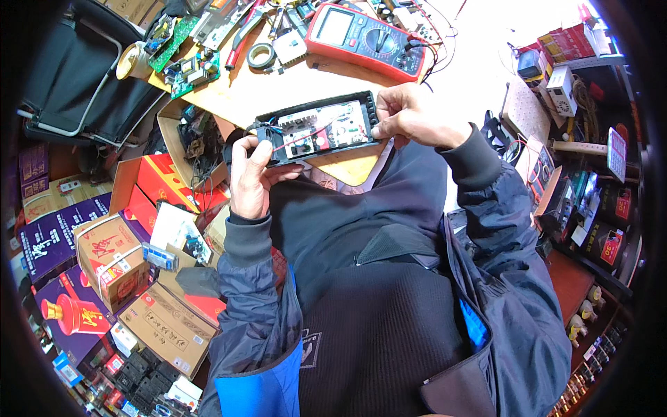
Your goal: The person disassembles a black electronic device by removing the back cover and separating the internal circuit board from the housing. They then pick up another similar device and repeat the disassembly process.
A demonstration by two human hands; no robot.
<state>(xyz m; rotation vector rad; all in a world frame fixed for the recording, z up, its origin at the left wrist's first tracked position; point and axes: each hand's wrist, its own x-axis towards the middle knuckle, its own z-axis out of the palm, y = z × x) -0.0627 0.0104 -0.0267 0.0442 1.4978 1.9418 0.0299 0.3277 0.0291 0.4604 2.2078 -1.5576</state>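
Note:
Between my hands, above the near corner of the workbench [260, 90], is an open black plastic case [313, 151]. Inside it lies a pale circuit board [328, 125] with soldered parts, a red wire across it and thin wires bunched at its left end. My left hand [250, 177] grips the case's left end, thumb on top and fingers underneath. At the right end, the thumb and fingers of my right hand [420, 117] pinch its ridged edge. The right fingertips are partly hidden. Beyond the case, a red multimeter [366, 43] lies on the bench with its leads plugged in.
A roll of tape [262, 56], green circuit boards [194, 71] and red-handled tools [240, 43] crowd the bench's far left. Stacked cartons [111, 260] fill the floor at left, below a black chair [76, 76]. Loaded shelves [590, 146] stand at right.

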